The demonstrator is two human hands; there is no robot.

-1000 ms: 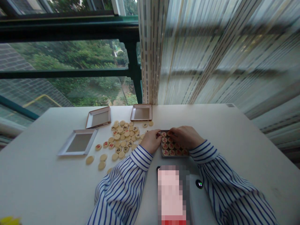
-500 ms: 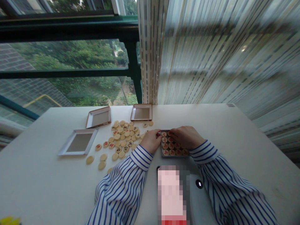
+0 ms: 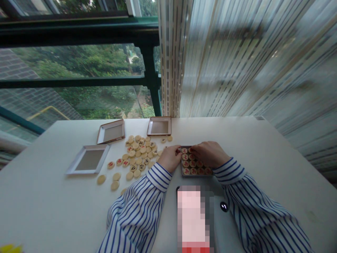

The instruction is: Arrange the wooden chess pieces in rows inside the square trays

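A shallow box (image 3: 182, 175) holds rows of round Chinese chess pieces (image 3: 193, 171) with red characters. My left hand (image 3: 170, 157) is closed at its far left corner, thumb and fingers pinching the rim. Over the far side of the box, my right hand (image 3: 209, 153) has its fingers pressed together on a chess piece in the far row, mostly hidden under the fingertips. That hand also covers the right part of the box. To the left lies a loose heap of chess pieces (image 3: 137, 153), some face down, others showing black or red characters.
An open box part (image 3: 69, 172) lies at left, with a second box part (image 3: 98, 135) behind it and a third box part (image 3: 159, 135) near the window. A device with a blurred screen (image 3: 193, 218) is in front of me. Curtains (image 3: 223, 70) hang behind the white table (image 3: 39, 196).
Both hands stay almost where they were at the box. The view has shifted very slightly, and the curtain has moved a little.
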